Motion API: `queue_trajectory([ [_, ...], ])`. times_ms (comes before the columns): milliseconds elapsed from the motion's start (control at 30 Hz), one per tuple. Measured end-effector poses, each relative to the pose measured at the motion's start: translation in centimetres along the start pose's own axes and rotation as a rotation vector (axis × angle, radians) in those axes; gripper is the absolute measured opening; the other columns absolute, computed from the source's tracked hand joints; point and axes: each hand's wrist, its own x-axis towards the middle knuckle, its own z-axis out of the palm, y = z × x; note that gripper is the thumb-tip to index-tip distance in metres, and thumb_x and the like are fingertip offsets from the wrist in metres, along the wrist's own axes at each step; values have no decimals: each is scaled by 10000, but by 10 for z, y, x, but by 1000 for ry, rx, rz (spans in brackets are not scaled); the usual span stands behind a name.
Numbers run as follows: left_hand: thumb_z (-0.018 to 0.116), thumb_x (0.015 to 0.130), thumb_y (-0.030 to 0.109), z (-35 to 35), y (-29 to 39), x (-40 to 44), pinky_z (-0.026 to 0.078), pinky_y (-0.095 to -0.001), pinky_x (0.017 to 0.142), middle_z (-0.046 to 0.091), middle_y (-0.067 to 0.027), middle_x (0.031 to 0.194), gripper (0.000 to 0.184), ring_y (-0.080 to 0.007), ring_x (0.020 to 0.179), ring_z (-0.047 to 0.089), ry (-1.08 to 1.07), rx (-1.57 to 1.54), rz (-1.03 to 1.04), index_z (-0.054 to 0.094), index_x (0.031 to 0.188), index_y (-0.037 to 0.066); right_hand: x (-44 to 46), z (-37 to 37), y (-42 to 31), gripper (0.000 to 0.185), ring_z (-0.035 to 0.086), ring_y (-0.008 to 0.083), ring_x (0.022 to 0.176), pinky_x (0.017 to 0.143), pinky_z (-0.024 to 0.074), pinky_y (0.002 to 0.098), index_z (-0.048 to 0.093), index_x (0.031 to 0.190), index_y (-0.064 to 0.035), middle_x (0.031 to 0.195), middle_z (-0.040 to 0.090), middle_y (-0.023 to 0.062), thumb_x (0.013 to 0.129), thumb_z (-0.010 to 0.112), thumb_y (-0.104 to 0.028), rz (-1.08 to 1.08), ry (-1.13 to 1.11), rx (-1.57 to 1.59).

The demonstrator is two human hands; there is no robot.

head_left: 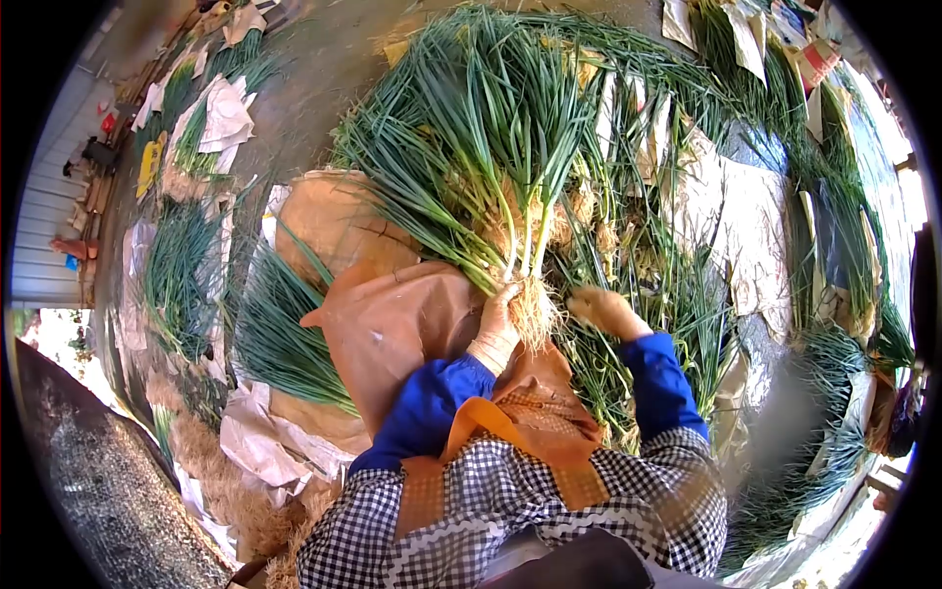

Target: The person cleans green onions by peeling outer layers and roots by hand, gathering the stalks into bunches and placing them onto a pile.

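Long green onion stalks (535, 221) with pale stems stand in the middle, their stringy roots pointing down toward my lap. My left hand (498, 322) is wrapped round the stems just above the roots. To the right of those roots is my right hand (601, 310), its fingers curled and close to the root strands; whether it pinches anything is too small to tell. Behind the held stalks lies a big heap of green onions (432, 108). A brown apron (392, 314) covers my lap.
Flat onion bundles (285, 329) lie at the left on brown and pale sheets (339, 221). Loose stalks (677, 334) cover the ground at the right, beside pale sacking (751, 231). More bundles (182, 265) line the far left. A heap of dry roots (221, 471) sits at the lower left.
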Motion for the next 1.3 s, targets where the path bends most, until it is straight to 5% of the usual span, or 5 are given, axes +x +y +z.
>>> queue_trajectory([
  [233,499,840,84,-8,9,2,526,-351,640,610,-123,798,222,-241,698,606,57,-69,-80,550,1022,-31,63,26,-35,481,490,170,1107,983,344,309,424,1283,-16,1199,539,77,853,566,-180,-603,-172,1142],
  [433,435,854,145,2,18,-4,523,-363,637,606,-135,823,226,-253,701,602,-69,-172,-160,547,976,-10,19,64,19,156,530,229,550,523,462,343,574,774,-69,600,526,71,808,501,-202,-1007,178,-232],
  [533,463,838,97,12,21,-8,529,-366,678,604,-135,858,203,-252,743,607,30,-80,-175,539,1003,8,-33,35,28,398,604,279,921,824,474,361,607,1067,-84,1013,623,162,909,380,-371,-204,-578,-888],
  [833,573,755,-1,9,24,-18,504,-281,724,587,-75,897,327,-176,786,595,-191,365,-306,504,1074,4,65,73,-20,289,506,102,826,735,445,243,513,1101,7,953,571,21,911,514,-211,-328,243,1422],
  [1300,536,777,58,1,25,-21,470,-412,883,569,-156,1071,423,-278,977,566,-86,161,-232,467,1186,-23,68,23,37,316,555,263,962,850,440,322,555,1030,3,1040,585,165,816,634,-215,-156,1149,316],
])
